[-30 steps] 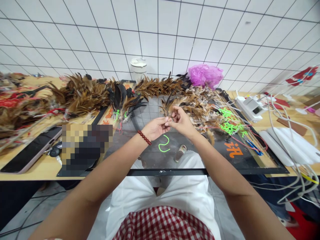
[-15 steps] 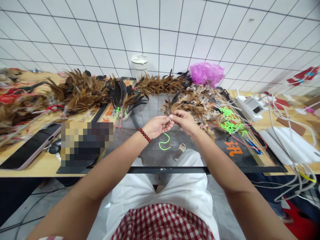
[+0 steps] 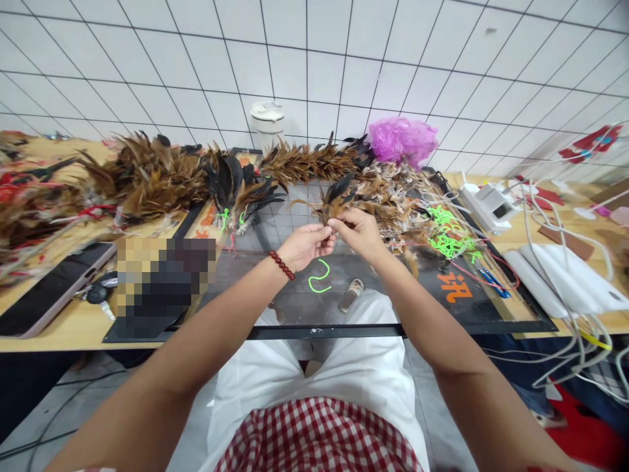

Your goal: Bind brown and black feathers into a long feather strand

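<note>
Feathers (image 3: 336,196), a small brown and black tuft, sit just over the board (image 3: 289,298), pinched near the base between my right hand's (image 3: 362,233) thumb and fingers; my left hand (image 3: 305,246) meets it, fingers curled, though I cannot tell whether they grip; nearer me lies a green cord (image 3: 322,290), beyond, a cup (image 3: 268,124) and a purple bag (image 3: 403,141)

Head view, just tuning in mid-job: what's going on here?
A person works with both hands close together, fingertips meeting. The right hand appears to pinch a small feather bunch; whatever the left hand grips is hidden. Nearer the person, a single green cord lies loose in a curve. Loose feathers and a tangle of green cords sit to the right, with a brown feather garland behind.
</note>
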### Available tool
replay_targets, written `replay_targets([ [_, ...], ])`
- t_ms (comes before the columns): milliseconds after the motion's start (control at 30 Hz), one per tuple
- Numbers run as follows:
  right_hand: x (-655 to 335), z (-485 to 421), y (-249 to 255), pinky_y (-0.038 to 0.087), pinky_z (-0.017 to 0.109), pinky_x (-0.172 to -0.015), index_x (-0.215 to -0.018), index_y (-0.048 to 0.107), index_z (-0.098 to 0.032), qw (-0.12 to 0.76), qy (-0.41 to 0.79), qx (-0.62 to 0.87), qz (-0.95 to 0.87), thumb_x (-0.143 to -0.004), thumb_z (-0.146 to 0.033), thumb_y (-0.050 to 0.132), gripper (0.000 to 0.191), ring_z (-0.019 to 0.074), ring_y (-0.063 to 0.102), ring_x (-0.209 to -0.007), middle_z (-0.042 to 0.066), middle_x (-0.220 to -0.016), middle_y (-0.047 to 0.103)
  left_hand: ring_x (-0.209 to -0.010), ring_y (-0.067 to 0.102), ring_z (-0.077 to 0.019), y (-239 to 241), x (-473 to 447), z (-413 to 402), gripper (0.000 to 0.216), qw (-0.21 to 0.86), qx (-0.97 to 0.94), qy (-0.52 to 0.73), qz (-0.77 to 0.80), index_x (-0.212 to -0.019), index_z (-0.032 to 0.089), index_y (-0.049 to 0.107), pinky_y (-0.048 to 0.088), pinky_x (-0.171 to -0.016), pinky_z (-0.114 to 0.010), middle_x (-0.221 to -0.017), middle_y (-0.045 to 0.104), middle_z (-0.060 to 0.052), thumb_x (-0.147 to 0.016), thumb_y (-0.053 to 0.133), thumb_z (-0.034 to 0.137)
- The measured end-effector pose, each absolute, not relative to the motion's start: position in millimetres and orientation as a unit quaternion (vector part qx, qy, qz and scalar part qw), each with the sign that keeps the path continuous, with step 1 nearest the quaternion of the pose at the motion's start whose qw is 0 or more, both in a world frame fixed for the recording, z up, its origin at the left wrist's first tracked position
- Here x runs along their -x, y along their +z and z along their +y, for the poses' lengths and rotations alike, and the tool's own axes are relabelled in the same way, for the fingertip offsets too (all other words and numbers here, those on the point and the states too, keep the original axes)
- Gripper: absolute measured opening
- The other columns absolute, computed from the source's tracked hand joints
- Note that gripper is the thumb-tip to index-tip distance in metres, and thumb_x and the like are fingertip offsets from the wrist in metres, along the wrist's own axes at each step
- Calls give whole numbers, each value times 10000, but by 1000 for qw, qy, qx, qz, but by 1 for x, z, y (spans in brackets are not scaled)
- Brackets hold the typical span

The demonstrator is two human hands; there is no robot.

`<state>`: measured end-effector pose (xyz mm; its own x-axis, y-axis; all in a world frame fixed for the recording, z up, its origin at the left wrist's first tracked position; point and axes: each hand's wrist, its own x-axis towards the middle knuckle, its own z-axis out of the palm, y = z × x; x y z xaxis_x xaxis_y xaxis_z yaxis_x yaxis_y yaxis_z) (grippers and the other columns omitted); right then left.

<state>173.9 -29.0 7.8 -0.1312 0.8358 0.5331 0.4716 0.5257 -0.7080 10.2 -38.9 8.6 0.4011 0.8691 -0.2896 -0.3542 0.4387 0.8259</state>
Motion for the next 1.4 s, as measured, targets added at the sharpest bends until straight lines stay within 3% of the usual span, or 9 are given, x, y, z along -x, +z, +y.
replay_targets([
  [133, -208, -17, 15, 465, 329, -767, -870, 748, -206, 519, 93, 516, -675, -856, -350, 593, 212, 187, 603, -789, 53, -852, 696, -547, 618, -67, 12, -10, -38, 109, 748, -316, 440, 383, -817, 104, 597, 499, -507, -167, -720, 678, -38, -912, 553, 134],
  [367, -241, -1, -3, 442, 366, -773, -916, 744, -193, 374, 3, 658, -653, -806, -346, 651, 210, 217, 564, -781, 69, -822, 633, -523, 571, -42, 8, -9, -32, 123, 740, -280, 490, 366, -796, 109, 595, 480, -528, -147, -617, 603, 11, -910, 557, 136],
  [500, -236, -2, 2, 444, 347, -787, -801, 704, -193, 461, 16, 604, -650, -839, -299, 582, 166, 202, 561, -786, 49, -778, 613, -524, 564, -43, 9, -8, -31, 130, 738, -277, 496, 365, -796, 116, 594, 471, -528, -151, -618, 605, 12, -915, 549, 143],
  [633, -232, -8, 16, 451, 332, -809, -710, 602, -199, 578, 101, 474, -657, -831, -351, 574, 196, 186, 570, -842, 44, -862, 617, -589, 612, -57, 7, -6, -29, 108, 728, -285, 512, 357, -819, 116, 596, 500, -577, -174, -751, 683, -27, -911, 566, 164],
  [767, -222, -17, 22, 451, 336, -803, -674, 554, -203, 554, 228, 424, -679, -818, -376, 581, 227, 179, 564, -815, 35, -858, 620, -711, 669, -89, 6, -4, -29, 97, 729, -309, 505, 343, -829, 117, 593, 533, -658, -211, -957, 723, -73, -862, 649, 189],
  [900, -212, -22, 21, 436, 324, -793, -687, 571, -202, 533, 227, 411, -704, -822, -360, 585, 208, 167, 549, -803, 30, -829, 610, -847, 715, -170, 9, -3, -33, 128, 774, -347, 421, 321, -812, 116, 589, 556, -704, -255, -1020, 720, -119, -820, 697, 183],
  [1033, -204, -24, 19, 422, 303, -758, -697, 578, -196, 536, 220, 426, -695, -813, -370, 603, 211, 148, 520, -767, 18, -793, 574, -690, 684, -112, 8, -3, -34, 75, 789, -356, 390, 313, -807, 100, 607, 547, -640, -213, -836, 717, -87, -849, 650, 145],
  [1233, -182, -27, 15, 334, 232, -536, -750, 560, -197, 492, 511, 421, -565, -667, -517, 755, 383, 85, 406, -551, -51, -617, 482, -586, 631, -70, 7, -6, -34, 114, 780, -353, 428, 289, -754, 91, 619, 529, -589, -163, -667, 660, -29, -866, 615, 116],
  [1400, -173, -28, 11, 342, 242, -550, -597, 535, -186, 521, 454, 423, -586, -617, -553, 794, 449, 85, 402, -555, -51, -561, 474, -605, 663, -93, 9, -8, -37, 107, 787, -332, 415, 312, -804, 94, 622, 534, -562, -178, -736, 704, -65, -895, 571, 115],
])
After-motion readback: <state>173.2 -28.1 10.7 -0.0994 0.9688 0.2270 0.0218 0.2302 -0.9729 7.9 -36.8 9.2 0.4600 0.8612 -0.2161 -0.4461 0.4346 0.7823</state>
